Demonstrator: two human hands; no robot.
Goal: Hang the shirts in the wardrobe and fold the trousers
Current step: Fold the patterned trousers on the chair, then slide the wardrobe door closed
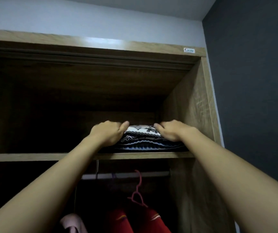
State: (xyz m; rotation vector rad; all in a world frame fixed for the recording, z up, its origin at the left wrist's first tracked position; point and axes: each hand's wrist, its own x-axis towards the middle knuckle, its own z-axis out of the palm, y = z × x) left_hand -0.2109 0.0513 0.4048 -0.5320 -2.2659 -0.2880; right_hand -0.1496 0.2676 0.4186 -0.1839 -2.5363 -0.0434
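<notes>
I see my left hand [108,132] and right hand [170,131] with fingers curled, gripping opposite ends of the folded trousers [143,137] lying between them on the shelf [34,156]. Below both hands hangs a red shirt [153,221].

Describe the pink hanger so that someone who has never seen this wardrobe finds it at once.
Inside the wooden wardrobe, look under the shelf holding the folded patterned cloth, to the metal rail. The pink hanger hooks over that rail, right of a dim purple hook, above the red garment. It is the only pink hanger.
</notes>
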